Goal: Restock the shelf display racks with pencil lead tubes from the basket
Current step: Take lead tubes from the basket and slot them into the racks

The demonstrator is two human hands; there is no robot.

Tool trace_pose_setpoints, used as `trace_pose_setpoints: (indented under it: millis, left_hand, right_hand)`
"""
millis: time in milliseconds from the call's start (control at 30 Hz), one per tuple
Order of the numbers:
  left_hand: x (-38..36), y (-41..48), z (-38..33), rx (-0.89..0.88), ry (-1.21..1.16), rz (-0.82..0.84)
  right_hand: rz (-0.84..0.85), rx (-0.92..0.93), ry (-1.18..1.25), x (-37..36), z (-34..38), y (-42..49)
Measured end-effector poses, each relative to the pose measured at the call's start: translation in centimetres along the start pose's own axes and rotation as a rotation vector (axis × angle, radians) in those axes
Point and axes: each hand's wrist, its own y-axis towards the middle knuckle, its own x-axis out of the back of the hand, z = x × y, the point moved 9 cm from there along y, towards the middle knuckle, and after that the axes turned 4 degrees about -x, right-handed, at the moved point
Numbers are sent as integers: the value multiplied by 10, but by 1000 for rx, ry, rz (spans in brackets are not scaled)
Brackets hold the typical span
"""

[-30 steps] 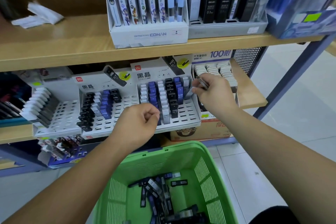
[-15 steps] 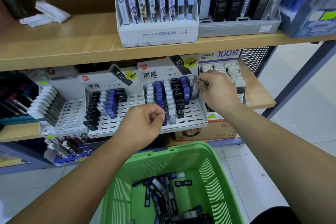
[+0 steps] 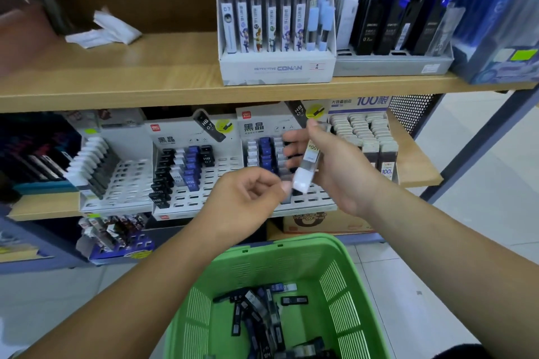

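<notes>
I see a green slotted basket [image 3: 344, 297], a clear white-capped lead tube [image 3: 306, 165], white racks [image 3: 129, 183] and a tan woodgrain shelf [image 3: 140, 73].

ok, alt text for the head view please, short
A person's right hand holds a clear pencil lead tube with a white cap in front of a white shelf display rack, the left hand curled beside the cap. Below, a green basket holds more loose tubes.

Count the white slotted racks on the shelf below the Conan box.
3: left rack holds white and grey tubes; middle rack holds black and blue tubes; right rack sits partly hidden behind the left hand and right hand. Others may lie off-frame.
</notes>
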Motion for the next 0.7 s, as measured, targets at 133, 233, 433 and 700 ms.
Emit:
trace_pose_setpoints:
  millis: [133, 233, 433, 700]
  left_hand:
    - [1, -17, -19, -56, -158, -4]
    - [21, -26, -18, -60, -196, -32]
    - [107, -41, 20, 53, -258, -231]
    - [198, -62, 82, 170, -324, -342]
  right_hand:
    - [86, -75, 65, -44, -13, -13]
    - [26, -11, -89, -64, -13, -14]
    - [11, 201, -294, -96, 4, -7]
    - [342, 200, -638, -215, -41, -1]
